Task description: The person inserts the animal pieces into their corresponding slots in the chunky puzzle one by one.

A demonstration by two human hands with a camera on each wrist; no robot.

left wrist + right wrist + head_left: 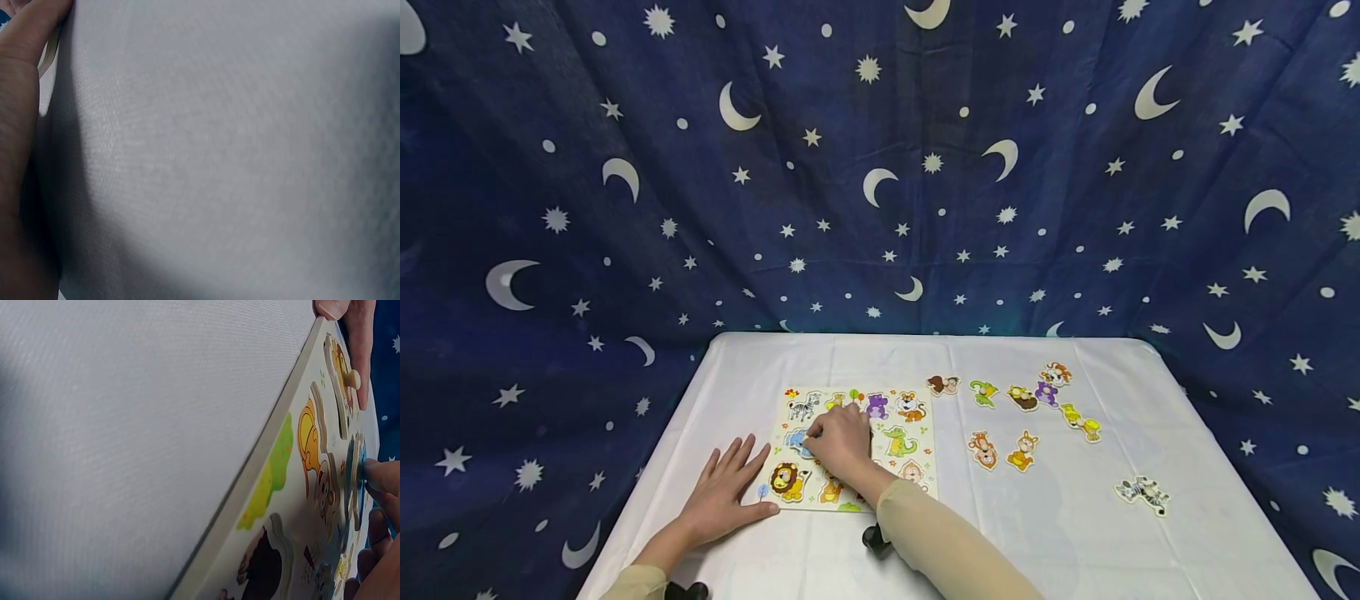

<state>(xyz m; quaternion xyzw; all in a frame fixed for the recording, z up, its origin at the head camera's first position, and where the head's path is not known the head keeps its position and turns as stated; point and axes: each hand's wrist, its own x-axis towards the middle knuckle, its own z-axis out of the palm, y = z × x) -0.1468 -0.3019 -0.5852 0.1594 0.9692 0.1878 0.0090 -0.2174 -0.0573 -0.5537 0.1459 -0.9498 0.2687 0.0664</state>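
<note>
A wooden animal puzzle board (929, 467) lies flat on the table. My right hand (841, 437) is over its middle, pinching a blue puzzle piece (360, 481) between thumb and fingers at a blue elephant picture (797, 442). Much of the board's middle is hidden under this hand. The lion piece (341, 378), with a small wooden knob, sits in its recess at the near left corner. My left hand (724, 493) rests with spread fingers on the cloth left of the board, its thumb at the near left corner.
A white cloth (1000, 533) covers the table. Right of the board lie several loose animal pieces, among them a crocodile (982, 393), a giraffe (1081, 422), a kangaroo (1023, 452) and a zebra (1142, 495). A dark blue curtain (835, 208) hangs behind.
</note>
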